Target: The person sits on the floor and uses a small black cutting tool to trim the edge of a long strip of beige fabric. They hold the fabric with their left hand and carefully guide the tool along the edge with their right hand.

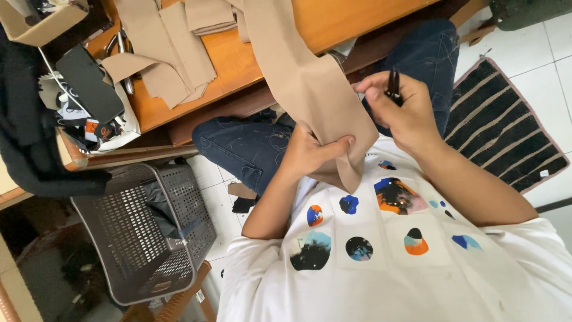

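The tan fabric strip (310,89) is pinched by the left hand (310,156); small black snips (393,86) are gripped in the right hand (400,110). With the blades so near the fingers, the cloth could be nicked if tension slackens.

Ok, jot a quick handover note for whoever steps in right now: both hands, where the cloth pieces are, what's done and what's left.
Left hand: pinching the lower end of the long tan fabric strip, which hangs from the wooden table to the lap.
Right hand: holding small dark snips at the strip's edge.
More cut tan pieces lie on the table; a grey basket stands on the floor.
Done: cannot tell. Left: this strip is in hand.
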